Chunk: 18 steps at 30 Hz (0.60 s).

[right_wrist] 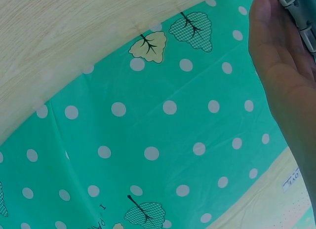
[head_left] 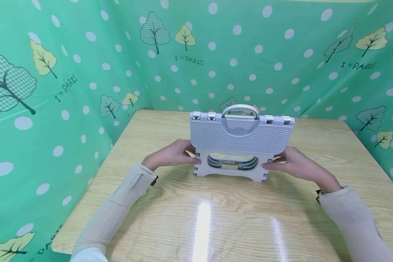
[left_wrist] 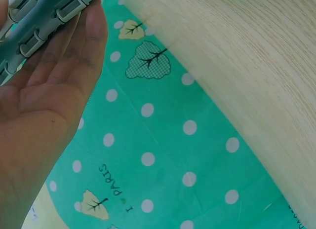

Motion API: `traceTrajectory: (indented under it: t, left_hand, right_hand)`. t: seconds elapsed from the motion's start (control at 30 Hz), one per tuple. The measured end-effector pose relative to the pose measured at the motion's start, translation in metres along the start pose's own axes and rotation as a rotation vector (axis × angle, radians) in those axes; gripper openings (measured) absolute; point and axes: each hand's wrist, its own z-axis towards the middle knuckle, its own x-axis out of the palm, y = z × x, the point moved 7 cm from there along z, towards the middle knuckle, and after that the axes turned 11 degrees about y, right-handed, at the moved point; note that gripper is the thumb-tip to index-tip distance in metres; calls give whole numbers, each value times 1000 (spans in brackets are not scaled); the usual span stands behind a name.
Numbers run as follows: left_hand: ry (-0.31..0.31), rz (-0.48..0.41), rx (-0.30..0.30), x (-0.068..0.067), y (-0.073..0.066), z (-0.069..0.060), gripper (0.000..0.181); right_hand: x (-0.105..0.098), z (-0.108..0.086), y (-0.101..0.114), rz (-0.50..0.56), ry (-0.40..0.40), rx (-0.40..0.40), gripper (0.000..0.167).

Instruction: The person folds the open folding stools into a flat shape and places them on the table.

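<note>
A grey and white folding step stool (head_left: 206, 136) stands on the wooden table, its textured top panel tilted up and its carrying handle (head_left: 240, 107) at the upper edge. Below the panel, the white leg panel has an oval opening. My left hand (head_left: 171, 154) grips the left side edge of the leg panel, thumb on the near face. On the opposite edge, my right hand (head_left: 296, 166) holds the stool in the same way. Both wrist views catch only a hinged part of the stool (left_wrist: 37, 31), in the fingers of each hand (right_wrist: 286, 66).
The wooden table (head_left: 170, 222) has light reflections across its near part. A green dotted cloth printed with trees (head_left: 235, 47) hangs behind the table and along its left and right sides.
</note>
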Motion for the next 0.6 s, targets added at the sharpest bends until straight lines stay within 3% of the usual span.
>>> traceTrajectory:
  t: [0.6]
  left_hand:
    - [15,-13,6,1,-2,0,53]
  right_hand:
    - [1,1,6,3,-23,1,55]
